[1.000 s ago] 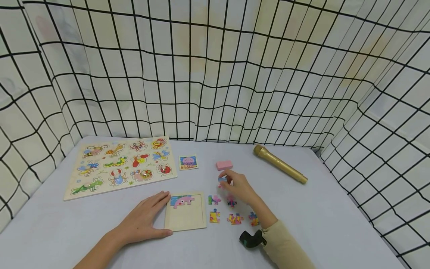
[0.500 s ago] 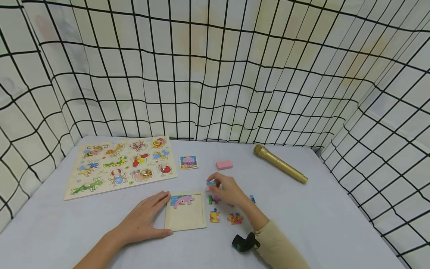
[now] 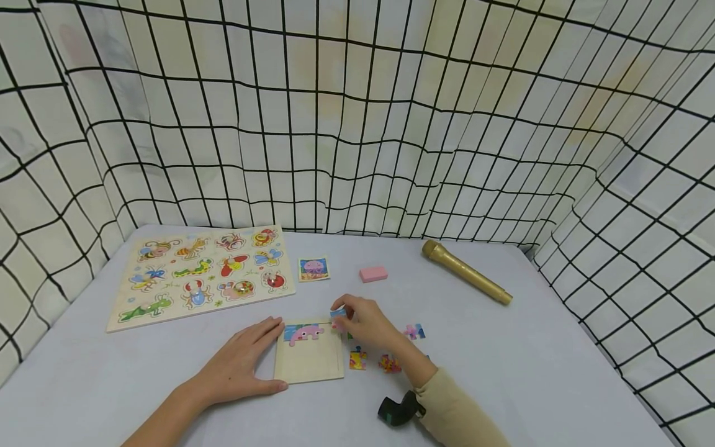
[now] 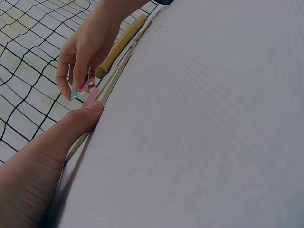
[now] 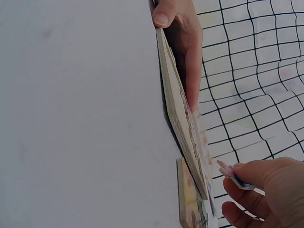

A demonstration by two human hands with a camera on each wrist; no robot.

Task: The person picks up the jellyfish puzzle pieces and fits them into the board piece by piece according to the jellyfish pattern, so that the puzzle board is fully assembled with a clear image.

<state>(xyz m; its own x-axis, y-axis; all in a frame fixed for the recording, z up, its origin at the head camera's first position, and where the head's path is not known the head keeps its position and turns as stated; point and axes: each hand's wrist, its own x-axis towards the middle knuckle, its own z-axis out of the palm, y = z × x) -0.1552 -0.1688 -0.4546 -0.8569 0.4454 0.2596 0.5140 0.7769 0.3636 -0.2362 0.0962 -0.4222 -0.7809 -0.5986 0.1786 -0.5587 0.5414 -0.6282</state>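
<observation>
My right hand (image 3: pixel 365 324) pinches a blue-and-pink jigsaw piece (image 3: pixel 337 313) between thumb and fingers, over the upper right corner of a square wooden puzzle tray (image 3: pixel 310 365). In the right wrist view the held piece (image 5: pixel 235 177) tilts above the tray's far end. Joined pieces with a pink animal (image 3: pixel 304 335) lie in the tray's upper left. My left hand (image 3: pixel 240 360) rests along the tray's left edge, fingertips at the upper corner and thumb at the lower one. Loose pieces lie right of the tray, among them a yellow one (image 3: pixel 357 359); the right hand partly hides others.
A large wooden insect board (image 3: pixel 206 273) lies at the back left. Beside it are a small octopus picture card (image 3: pixel 314 269) and a pink block (image 3: pixel 373 274). A gold microphone (image 3: pixel 466 272) lies at the back right. Black netting (image 3: pixel 357 155) surrounds the table's back and sides.
My right hand has carried the jigsaw piece leftward, from near the pink block to the tray's upper right corner. The left hand and the tray have stayed in place.
</observation>
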